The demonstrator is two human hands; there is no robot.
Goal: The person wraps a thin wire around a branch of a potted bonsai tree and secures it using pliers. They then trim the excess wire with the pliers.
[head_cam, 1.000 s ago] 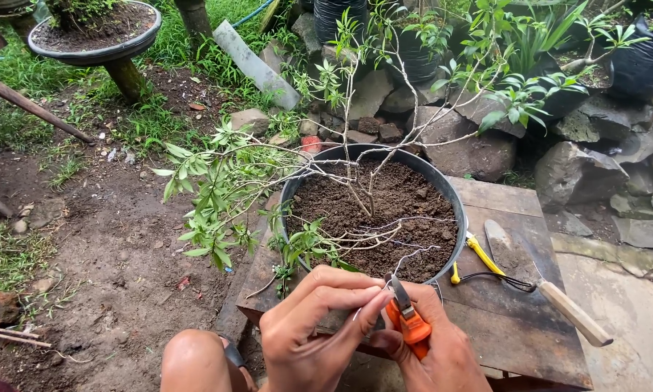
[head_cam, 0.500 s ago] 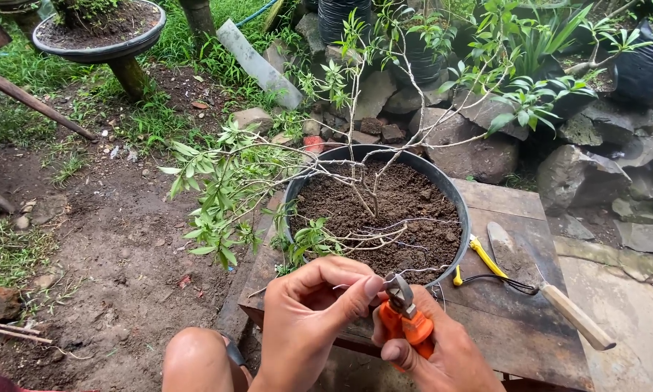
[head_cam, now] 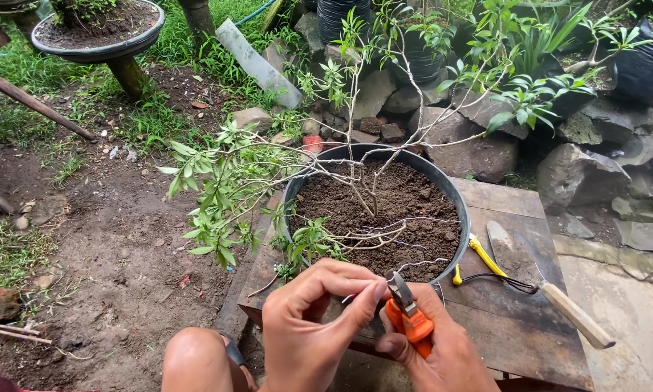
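Fingers [head_cam: 355,294] of the left hand [head_cam: 315,330] pinch a thin wire [head_cam: 366,290] at the pot [head_cam: 374,210] rim; the right hand [head_cam: 435,348] grips orange pliers [head_cam: 408,316]. Step: trimming wire. Next calls for steady cutting.

Even, diffuse daylight illuminates the scene; shadows are soft and faint. Focus is sharp throughout, with no glare. Slight wide-angle distortion bends the frame edges.
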